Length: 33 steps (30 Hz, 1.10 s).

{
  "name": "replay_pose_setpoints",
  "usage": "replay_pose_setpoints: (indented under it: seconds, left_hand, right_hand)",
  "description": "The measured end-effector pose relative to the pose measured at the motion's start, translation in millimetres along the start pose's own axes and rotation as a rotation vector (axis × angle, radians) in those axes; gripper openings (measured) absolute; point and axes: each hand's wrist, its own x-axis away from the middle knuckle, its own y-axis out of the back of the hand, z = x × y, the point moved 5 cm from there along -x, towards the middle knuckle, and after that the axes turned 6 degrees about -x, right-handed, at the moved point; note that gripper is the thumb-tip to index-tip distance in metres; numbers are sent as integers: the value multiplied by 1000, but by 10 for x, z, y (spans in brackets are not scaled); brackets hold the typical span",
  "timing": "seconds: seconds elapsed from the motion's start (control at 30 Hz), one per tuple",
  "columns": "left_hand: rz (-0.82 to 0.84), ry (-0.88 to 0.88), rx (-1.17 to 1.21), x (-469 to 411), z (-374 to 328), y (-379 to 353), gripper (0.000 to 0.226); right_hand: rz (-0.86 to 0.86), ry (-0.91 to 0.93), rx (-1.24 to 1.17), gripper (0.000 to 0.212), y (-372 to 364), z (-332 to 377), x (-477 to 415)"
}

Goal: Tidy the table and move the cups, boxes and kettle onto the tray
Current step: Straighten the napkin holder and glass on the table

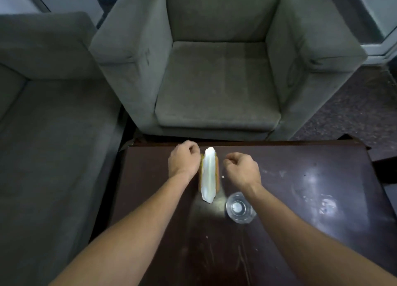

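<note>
Looks early: no tray or kettle in view, and the tissue box (pixel 209 174) and clear glass cup (pixel 239 207) both sit on the dark desk (pixel 300 199). The box stands narrow near the desk's far edge, tan sides with white tissue bulging from the top; the cup is upright, just near-right of it. Left hand (pixel 183 159) fingers are curled against the box's left side, can't tell if they pinch it; right hand (pixel 241 169) fingers are curled on nothing, just clear of the box
</note>
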Motion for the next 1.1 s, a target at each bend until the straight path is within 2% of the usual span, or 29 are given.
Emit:
replay_pose_setpoints:
  seconds: [0.17,0.33,0.5,0.8,1.0,1.03,1.1]
  left_hand:
    - [192,97,72,58,419,-329,46]
    - [271,100,159,162,431,-557,42]
    - [231,109,155,199,425,-571,33]
    - [190,106,137,161,720,-424,26]
    - [208,105,150,164,755,-443,37]
    - [165,113,128,173,766,-432,41]
    - [-56,106,83,253,789,-328,44]
  right_hand:
    - [87,-66,160,28,-383,-34,-102]
    - [115,-99,112,32,-590,-171,-142]
    - [40,-58,114,29,-665,-218,-84]
    - [97,-27,73,30,-869,-133,48]
    - [95,-20,50,30,-841,-156,69]
    - [73,-1,43,29,-794,-145,72]
    - [-39,69,0,28,-592,-127,70]
